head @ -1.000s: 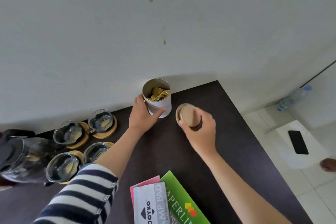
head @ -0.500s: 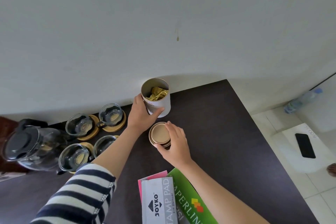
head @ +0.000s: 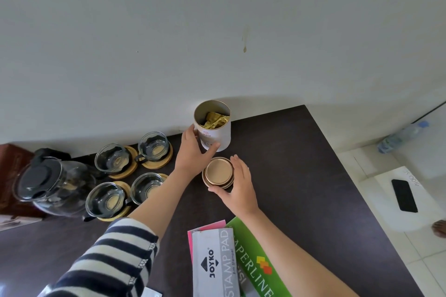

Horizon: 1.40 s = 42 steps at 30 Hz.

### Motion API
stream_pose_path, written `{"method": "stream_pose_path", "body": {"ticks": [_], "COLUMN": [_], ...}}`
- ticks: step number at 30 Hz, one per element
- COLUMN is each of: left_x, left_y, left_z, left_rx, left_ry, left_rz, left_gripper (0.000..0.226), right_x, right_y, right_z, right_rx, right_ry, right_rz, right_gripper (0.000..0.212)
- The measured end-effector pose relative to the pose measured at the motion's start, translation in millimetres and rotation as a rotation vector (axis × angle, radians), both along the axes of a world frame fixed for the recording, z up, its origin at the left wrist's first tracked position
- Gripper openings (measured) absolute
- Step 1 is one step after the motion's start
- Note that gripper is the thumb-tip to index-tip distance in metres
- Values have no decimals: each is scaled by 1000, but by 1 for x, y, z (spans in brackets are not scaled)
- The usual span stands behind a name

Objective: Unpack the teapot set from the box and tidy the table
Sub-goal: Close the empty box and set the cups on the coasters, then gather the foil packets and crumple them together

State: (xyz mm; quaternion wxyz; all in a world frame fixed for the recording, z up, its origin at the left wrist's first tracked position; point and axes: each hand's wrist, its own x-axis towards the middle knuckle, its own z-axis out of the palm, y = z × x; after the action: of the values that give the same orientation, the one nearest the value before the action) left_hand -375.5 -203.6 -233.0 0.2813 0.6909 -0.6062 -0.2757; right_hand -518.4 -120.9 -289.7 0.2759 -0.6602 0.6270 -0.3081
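Observation:
A white round tin (head: 216, 132) stands open at the back of the dark table (head: 301, 176), with gold foil packets inside. My left hand (head: 193, 154) grips its lower left side. The tin's gold lid (head: 218, 172) lies flat on the table just in front of the tin, and my right hand (head: 237, 185) curls around its right and near edge. At the left stand a glass teapot (head: 53, 185) with a black lid and several glass cups (head: 154, 147) on round wooden coasters (head: 131, 167).
A grey stamp pad box (head: 214, 265), a pink sheet and a green package (head: 258, 263) lie at the table's near edge. On the floor at the right are a white scale with a black phone (head: 404, 195) and a plastic bottle (head: 400, 136). The wall runs behind the table.
My right hand carried the lid from the right of the tin down to the table in front of it. My left hand stayed on the tin.

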Motion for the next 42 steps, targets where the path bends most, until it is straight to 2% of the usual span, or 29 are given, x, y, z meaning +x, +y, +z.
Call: {"method": "stream_pose_path", "body": {"ticks": [8,13,16,21,28,31,33,36,42], "left_x": [0,9,24,65,149,192,222,265,341], "left_y": [43,90,125,193,310,367,405,455,527], "left_z": [11,26,35,39,22,5,-7,-23,-34], "left_rx": [49,-4,-81,-192,-158,-96,-52,23,186], "left_ry": [22,64,44,44,26,13,6,-142,-289], "left_rz": [66,93,108,148,243,326,386,474,697], "left_gripper": [90,79,66,44,40,40,41,54,104], "right_x": [-4,4,19,63,123,137,143,146,153], "right_y": [5,29,61,132,237,276,296,317,343], "right_z": [21,40,56,65,42,27,18,9,-2], "right_rx": [194,197,124,-20,15,54,45,32,80], "right_ry": [-289,-258,-262,-230,-118,21,198,455,570], "right_rz": [-240,-247,-195,-70,110,137,126,92,-81], "right_gripper": [96,82,66,54,54,58,60,65,81]}}
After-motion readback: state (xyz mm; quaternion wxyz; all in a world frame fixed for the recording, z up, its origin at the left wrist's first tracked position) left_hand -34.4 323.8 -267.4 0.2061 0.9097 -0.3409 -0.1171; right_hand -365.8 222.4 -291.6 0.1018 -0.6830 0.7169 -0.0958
